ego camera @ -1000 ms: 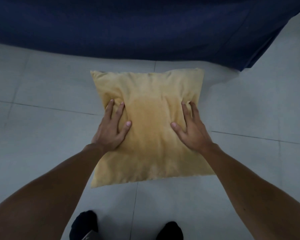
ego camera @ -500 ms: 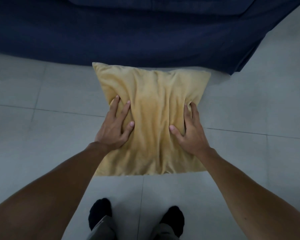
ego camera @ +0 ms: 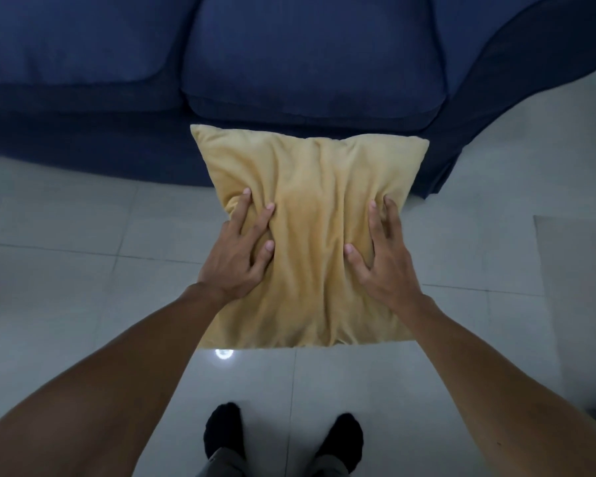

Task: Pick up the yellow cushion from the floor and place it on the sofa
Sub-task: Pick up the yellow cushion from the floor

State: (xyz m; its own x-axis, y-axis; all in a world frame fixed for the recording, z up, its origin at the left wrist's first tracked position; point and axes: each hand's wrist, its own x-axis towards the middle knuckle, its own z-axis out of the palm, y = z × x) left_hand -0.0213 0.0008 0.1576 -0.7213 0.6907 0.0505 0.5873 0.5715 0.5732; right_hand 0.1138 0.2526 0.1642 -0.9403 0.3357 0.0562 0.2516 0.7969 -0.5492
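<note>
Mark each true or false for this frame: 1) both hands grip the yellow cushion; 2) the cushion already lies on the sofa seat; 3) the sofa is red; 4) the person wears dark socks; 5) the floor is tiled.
1) Both the left hand and the right hand grip the soft yellow fabric cushion. True.
2) The cushion lies on the seat. False: it is held in front of the dark blue fabric sofa.
3) The sofa is red. False: dark blue.
4) Dark socks are worn. True.
5) The pale floor is tiled. True.
</note>
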